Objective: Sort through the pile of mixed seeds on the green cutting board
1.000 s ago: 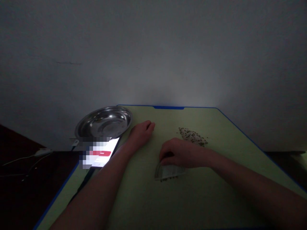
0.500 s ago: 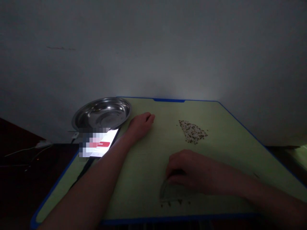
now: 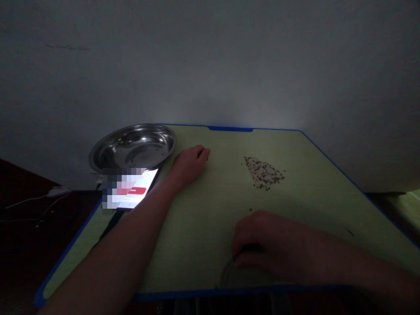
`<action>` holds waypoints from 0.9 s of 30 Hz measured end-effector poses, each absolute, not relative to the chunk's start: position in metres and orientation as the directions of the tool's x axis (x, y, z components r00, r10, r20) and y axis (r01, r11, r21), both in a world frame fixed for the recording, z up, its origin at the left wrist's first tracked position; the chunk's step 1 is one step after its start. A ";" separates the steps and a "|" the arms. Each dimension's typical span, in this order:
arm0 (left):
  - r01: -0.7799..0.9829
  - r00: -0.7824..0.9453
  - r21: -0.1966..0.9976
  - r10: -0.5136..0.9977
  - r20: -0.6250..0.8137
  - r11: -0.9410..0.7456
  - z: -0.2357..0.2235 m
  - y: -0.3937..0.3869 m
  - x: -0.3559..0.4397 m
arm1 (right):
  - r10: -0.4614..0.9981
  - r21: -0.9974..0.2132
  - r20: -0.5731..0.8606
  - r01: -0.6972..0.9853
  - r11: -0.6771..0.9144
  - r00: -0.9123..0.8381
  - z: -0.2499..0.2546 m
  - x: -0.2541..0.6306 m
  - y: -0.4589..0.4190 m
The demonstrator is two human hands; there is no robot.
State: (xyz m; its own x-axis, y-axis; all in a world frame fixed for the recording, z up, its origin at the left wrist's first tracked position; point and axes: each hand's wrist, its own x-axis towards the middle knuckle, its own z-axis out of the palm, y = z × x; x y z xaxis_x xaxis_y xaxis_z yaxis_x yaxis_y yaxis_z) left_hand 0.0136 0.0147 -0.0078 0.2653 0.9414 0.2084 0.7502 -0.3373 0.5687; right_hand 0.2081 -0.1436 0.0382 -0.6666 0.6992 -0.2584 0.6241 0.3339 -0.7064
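Note:
My right hand (image 3: pixel 262 247) is low over the near part of the table, fingers pinched on a clear, round-edged plate that looks like a protractor (image 3: pixel 228 273). The plate's straight side lies close to the table's front edge, dim and partly hidden by the hand. A single dark grain (image 3: pixel 250 209) lies just beyond my knuckles. Farther off is a flat heap of pale grains mixed with dark ones (image 3: pixel 264 173). My left hand (image 3: pixel 190 162) rests on the table with curled fingers, left of the heap, and nothing shows in it.
A steel basin (image 3: pixel 138 146) stands at the table's back left corner. A lit phone (image 3: pixel 139 191) lies in front of it, beside my left forearm. The green table (image 3: pixel 197 227) has a blue rim, with a wall behind. White cables (image 3: pixel 59 191) hang left of the table.
My right hand has drawn the protractor toward me, from near the heap to the table's front edge, with dark grains along its straight side. The view has tilted down; my left hand stays put.

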 end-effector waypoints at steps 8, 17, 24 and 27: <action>0.762 0.266 0.558 0.945 0.193 -0.328 -0.006 0.015 0.015 | 0.830 -0.620 -0.109 0.691 0.373 -0.546 0.045 0.225 -0.098; 0.758 0.269 0.564 0.945 0.187 -0.327 -0.003 0.012 0.015 | 0.824 -0.558 -0.128 0.727 0.400 -0.552 0.029 0.233 -0.059; 0.749 0.276 0.559 0.934 0.227 -0.357 -0.009 0.014 0.015 | 0.779 -0.649 -0.155 0.657 0.384 -0.608 0.025 0.213 -0.100; 0.739 0.279 0.569 0.933 0.228 -0.360 -0.009 0.015 0.014 | 0.724 -0.663 -0.152 0.613 0.430 -0.673 0.025 0.198 -0.115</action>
State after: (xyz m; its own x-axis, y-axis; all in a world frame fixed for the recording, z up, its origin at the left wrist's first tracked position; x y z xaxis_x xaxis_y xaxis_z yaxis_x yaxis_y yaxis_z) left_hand 0.0143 0.0145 -0.0094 0.2787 0.9328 0.2283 0.7394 -0.3602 0.5688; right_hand 0.1977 -0.1152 0.0245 -0.6726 0.7243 -0.1516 0.6126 0.4302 -0.6631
